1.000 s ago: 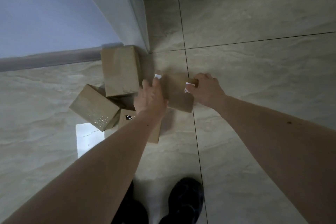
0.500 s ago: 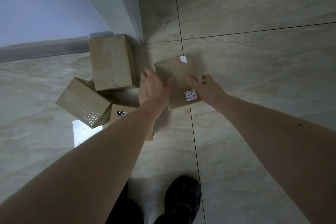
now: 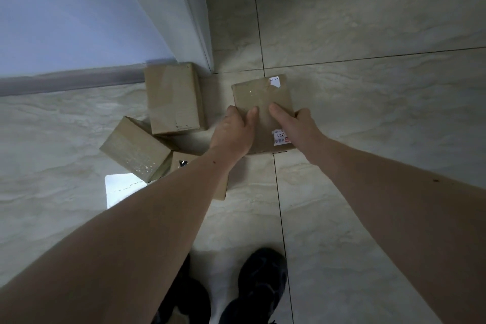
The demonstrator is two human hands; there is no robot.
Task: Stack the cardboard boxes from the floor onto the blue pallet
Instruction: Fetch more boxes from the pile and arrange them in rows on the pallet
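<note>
- A person looks down at their own two bare forearms reaching toward a small cardboard box (image 3: pixel 263 102) held above a tiled floor (image 3: pixel 368 102).
- The held box is flat and rectangular, plain brown card with a slightly glossy, taped top face. A white sticker (image 3: pixel 282 137) printed with "221" and a red mark sits at its near right corner, and a second white label (image 3: pixel 275 81) shows at its far right corner.
- The left hand (image 3: pixel 232 131) grips the box's near left edge, thumb curled over the top face, fingers hidden below.
- The right hand (image 3: pixel 294 123) grips the near right edge the same way, thumb on top beside the sticker.
- Left of the held box, three more brown boxes stay on the floor: an upright one (image 3: pixel 173 98) standing against the wall corner (image 3: pixel 189 21), a tilted one (image 3: pixel 135 148) nearer the person with glinting tape, and a third (image 3: pixel 200 181) mostly hidden under the left forearm.
- The tilted box leans over the third one; I cannot tell whether it touches the upright one.
- A white sheet (image 3: pixel 118 188) lies flat on the floor nearer the person than the tilted box.
- The floor is large, polished beige tiles with marble-like veining and dark grout lines; the wall is smooth and pale.
- Nearest the viewer, below the held box, two dark shoes (image 3: pixel 260 284) stand on the tiles.
</note>
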